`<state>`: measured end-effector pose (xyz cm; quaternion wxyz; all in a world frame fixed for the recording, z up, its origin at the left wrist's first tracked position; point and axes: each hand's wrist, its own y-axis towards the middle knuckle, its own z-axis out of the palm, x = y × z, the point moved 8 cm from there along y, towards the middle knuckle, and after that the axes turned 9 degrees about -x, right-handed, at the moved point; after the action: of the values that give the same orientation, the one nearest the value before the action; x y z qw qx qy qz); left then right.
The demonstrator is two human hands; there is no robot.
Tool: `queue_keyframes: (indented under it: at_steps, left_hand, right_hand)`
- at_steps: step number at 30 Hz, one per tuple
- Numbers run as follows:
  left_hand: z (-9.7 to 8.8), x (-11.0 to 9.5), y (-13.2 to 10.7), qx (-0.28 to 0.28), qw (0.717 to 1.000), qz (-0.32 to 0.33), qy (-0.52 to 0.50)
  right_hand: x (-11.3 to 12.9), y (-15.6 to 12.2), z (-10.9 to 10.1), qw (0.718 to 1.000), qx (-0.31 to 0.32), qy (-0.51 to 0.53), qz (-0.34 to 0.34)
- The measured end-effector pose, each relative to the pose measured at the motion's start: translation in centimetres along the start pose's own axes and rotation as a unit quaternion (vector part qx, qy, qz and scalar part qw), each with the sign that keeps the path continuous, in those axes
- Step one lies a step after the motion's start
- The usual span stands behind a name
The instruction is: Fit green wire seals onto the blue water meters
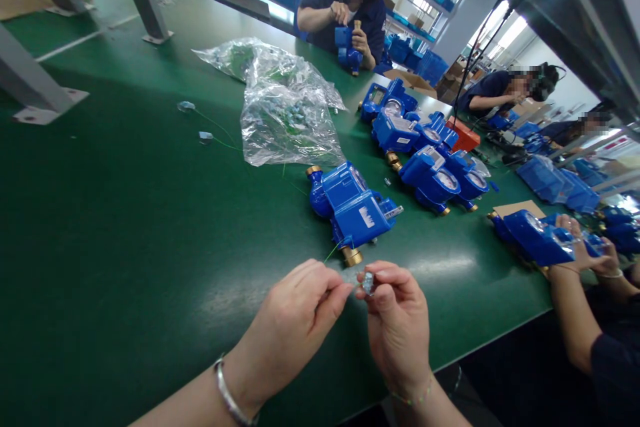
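Note:
My left hand (295,320) and my right hand (397,320) meet near the front edge of the green table (125,233). Both pinch a small clear seal (368,282) between thumb and fingertips; a thin green wire (332,252) runs from it toward the meter. Just beyond my fingers lies a blue water meter (353,207) with brass ends, on its side. A metal bracelet circles my left wrist.
A crumpled clear plastic bag (287,107) of small parts lies mid-table, with two loose seals (193,121) to its left. Several more blue meters (425,153) cluster at right. A person opposite holds a meter (347,47); another person's hands (583,247) work at my right.

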<state>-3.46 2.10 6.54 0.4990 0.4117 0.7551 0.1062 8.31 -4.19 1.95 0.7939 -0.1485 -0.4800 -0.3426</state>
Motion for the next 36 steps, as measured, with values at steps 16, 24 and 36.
queue_keyframes:
  at_steps: [16,24,36]
  left_hand:
    - [0.5,0.6,-0.2,0.025,0.998,-0.046,-0.024]
    - [1.5,3.2,-1.3,0.056,0.971,-0.212,-0.093]
    - [2.5,3.6,-1.0,0.067,0.867,-0.338,-0.359]
  right_hand:
    - [0.0,-0.3,-0.1,0.999,0.005,-0.051,-0.019]
    - [0.6,-0.9,0.9,0.993,-0.001,-0.102,-0.067]
    - [0.9,-0.9,1.3,0.974,0.064,-0.180,-0.120]
